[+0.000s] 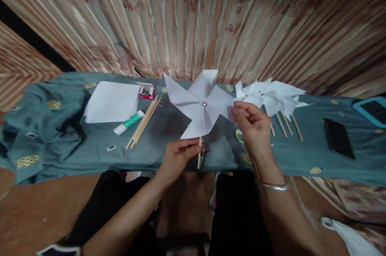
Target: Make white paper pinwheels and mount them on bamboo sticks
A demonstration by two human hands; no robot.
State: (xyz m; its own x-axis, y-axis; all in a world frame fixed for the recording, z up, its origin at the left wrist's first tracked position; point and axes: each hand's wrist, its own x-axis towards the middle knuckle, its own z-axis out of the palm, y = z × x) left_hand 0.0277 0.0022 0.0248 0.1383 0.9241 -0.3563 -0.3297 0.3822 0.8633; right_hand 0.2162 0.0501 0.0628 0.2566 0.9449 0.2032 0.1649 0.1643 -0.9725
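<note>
With the left hand (177, 157) closed in a pinch round the wooden stick (199, 162), just under the white paper pinwheel (197, 92), hold the whole thing up over the middle of the cloth-covered bench (99, 143). With the right hand (255, 125), pinch the right-side blade (224, 101) near its outer edge.

For steadiness, best to keep the left grip firm and close beneath the paper, lower end of the stick poking out below, to prevent twisting or tipping. Best also to go easy with the right pinch: take only the edge, avoid pressing the curved fold flat, and avoid tugging outward, at the risk of tearing the paper round the shiny pin (204, 104) at the centre. Face the pin straight on to judge by eye the evenness of the blades. Back of the pin hidden behind the paper; no telling how tightly fixed.

Off to the left, on the bench: a stack of white paper (111, 101), a small red box (146, 92) of pins, a green-and-white tube (130, 122) and, just beside, some loose sticks (144, 123). Beyond the right hand: a cluster of other pinwheels (273, 93), overlapping. Farther right: a dark phone (338, 138).
</note>
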